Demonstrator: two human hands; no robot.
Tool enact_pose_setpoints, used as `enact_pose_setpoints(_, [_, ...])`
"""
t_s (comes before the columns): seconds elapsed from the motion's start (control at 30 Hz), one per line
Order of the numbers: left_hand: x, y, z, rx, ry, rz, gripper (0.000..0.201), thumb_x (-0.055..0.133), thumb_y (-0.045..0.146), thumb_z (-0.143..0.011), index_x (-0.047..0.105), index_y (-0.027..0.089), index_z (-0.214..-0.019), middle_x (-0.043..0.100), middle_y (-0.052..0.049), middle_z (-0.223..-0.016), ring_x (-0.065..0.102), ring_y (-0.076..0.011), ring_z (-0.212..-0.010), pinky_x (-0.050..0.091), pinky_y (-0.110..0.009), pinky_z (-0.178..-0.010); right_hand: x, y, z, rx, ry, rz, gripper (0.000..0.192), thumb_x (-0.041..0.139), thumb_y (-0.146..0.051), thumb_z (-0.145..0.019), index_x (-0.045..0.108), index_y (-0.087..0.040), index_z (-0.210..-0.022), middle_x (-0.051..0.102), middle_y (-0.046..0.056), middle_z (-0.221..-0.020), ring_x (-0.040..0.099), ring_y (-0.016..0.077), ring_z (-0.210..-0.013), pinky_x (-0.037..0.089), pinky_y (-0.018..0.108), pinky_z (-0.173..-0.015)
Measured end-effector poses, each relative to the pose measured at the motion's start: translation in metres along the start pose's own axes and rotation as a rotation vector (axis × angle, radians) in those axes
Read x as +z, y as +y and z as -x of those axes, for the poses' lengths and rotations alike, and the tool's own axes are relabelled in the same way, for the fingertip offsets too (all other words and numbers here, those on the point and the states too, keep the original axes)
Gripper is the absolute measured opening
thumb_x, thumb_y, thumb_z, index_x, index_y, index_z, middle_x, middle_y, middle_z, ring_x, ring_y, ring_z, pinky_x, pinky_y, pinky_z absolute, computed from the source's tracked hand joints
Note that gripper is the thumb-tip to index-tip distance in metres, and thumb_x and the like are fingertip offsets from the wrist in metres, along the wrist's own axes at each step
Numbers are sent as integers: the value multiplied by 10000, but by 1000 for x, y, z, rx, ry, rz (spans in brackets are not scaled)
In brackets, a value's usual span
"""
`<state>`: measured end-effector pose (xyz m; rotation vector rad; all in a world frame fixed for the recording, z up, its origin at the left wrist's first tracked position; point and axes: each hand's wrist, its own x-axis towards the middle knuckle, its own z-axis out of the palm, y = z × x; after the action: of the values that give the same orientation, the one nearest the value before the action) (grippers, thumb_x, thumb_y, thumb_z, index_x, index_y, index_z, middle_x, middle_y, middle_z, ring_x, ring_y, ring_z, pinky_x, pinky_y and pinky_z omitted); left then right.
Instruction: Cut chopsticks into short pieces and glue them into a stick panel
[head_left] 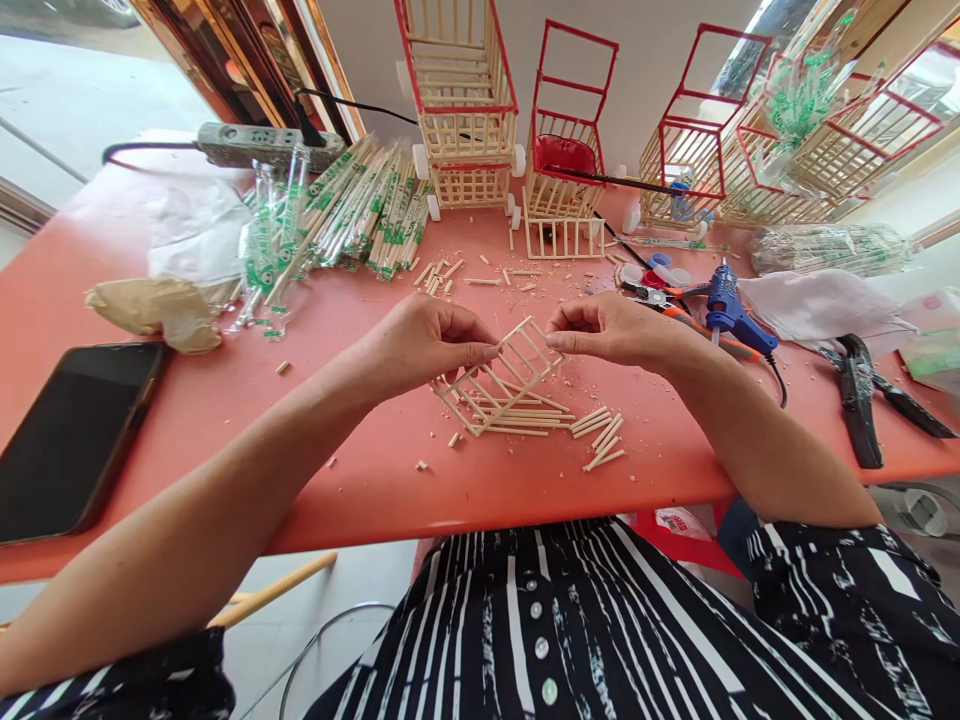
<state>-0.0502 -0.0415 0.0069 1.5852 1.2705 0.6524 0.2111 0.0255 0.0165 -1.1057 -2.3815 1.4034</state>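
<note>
From the head camera: your left hand (420, 345) and right hand (611, 330) pinch opposite ends of the stick lattice (499, 385), tilted above the red table (360, 470). You seem mid-assembly; next likely needs a cut stick (600, 430) and the glue gun (731, 315).

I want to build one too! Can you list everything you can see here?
Small ladder-like grid of pale wooden sticks: one, held over the table middle.
Loose short pale sticks: several, just right of the grid.
Salmon-red table: one, under everything.
Black flat phone: one, left edge.
Wrapped chopstick bundles, green print: many, back left.
Stick-built cages with red frames: several, along the back.
Blue glue gun: one, right.
Black pliers: one, far right.
Left hand: pinch grip on the grid's left end.
Right hand: pinch grip on its right end.
</note>
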Motion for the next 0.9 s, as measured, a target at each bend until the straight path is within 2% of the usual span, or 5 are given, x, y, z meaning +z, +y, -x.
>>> enact_pose_setpoints(0.3, [-5, -1, 1, 49, 72, -78, 183, 747, 342, -817, 821, 175, -816, 708, -20, -629, 572, -106, -488, 464, -214, -464, -3, -9, 4, 30, 58, -46, 471, 684, -649, -925, 728, -180, -937, 709, 51, -843, 564, 142, -750, 399, 280, -640])
enact_pose_setpoints(0.57, [-10, 7, 2, 104, 204, -205, 167, 749, 338, -802, 812, 185, -790, 678, 9, -586, 556, -94, -505, 450, -206, -511, -3, -1, 1, -44, 181, -42, 392, 703, -556, -945, 738, -166, -944, 719, 48, -848, 557, 125, -713, 409, 261, -618])
enact_pose_setpoints(0.73, [-12, 17, 0, 113, 210, -237, 173, 745, 341, -809, 823, 187, -817, 687, 5, -600, 562, -101, -513, 462, -215, -526, -4, -2, 2, -99, 253, -20, 333, 688, -488, -969, 740, -161, -933, 735, 60, -873, 597, 141, -787, 454, 264, -681])
enact_pose_setpoints(0.9, [-14, 26, -8, 174, 207, -301, 212, 739, 368, -821, 837, 184, -862, 709, -13, -626, 583, -114, -531, 445, -222, -513, -9, 0, 2, -129, 310, -2, 327, 702, -483, -963, 733, -162, -912, 688, 30, -808, 541, 125, -737, 416, 263, -660])
